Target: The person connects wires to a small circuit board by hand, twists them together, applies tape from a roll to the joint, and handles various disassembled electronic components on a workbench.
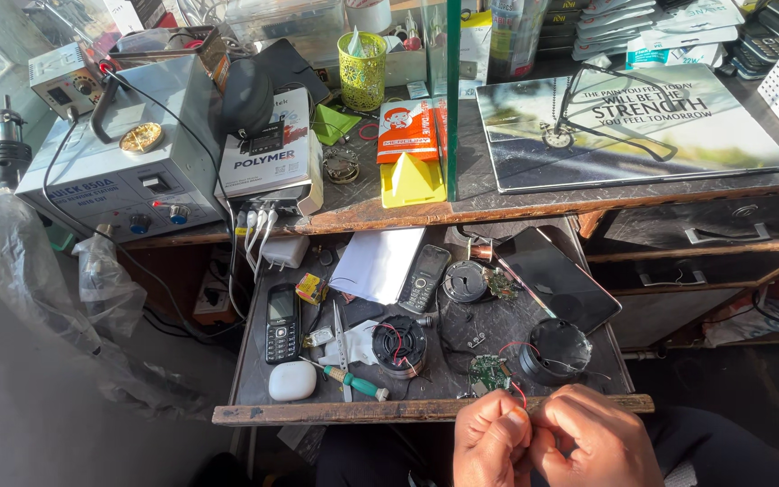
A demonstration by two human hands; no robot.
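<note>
Wooden pull-out shelf (254,414) crowded with phone parts, two hands at its front edge.
Black round speaker shell (555,351) beside the green circuit board (489,372); left hand (492,442) and right hand (595,442) pressed together, pinching a red wire (519,394).

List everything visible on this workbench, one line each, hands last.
soldering station: 1, grey, upper shelf left
mesh cup: 1, yellow-green, shelf back
laptop: 1, printed lid, shelf right
keypad phones: 2, black, pull-out tray
smartphone: 1, black, tray right
speaker parts: 3, black, round, tray middle
circuit board: 1, green, tray front
screwdriver: 1, green handle, tray front
earbud case: 1, white, tray front left
left hand: pinching red wire
right hand: touching left hand
</note>
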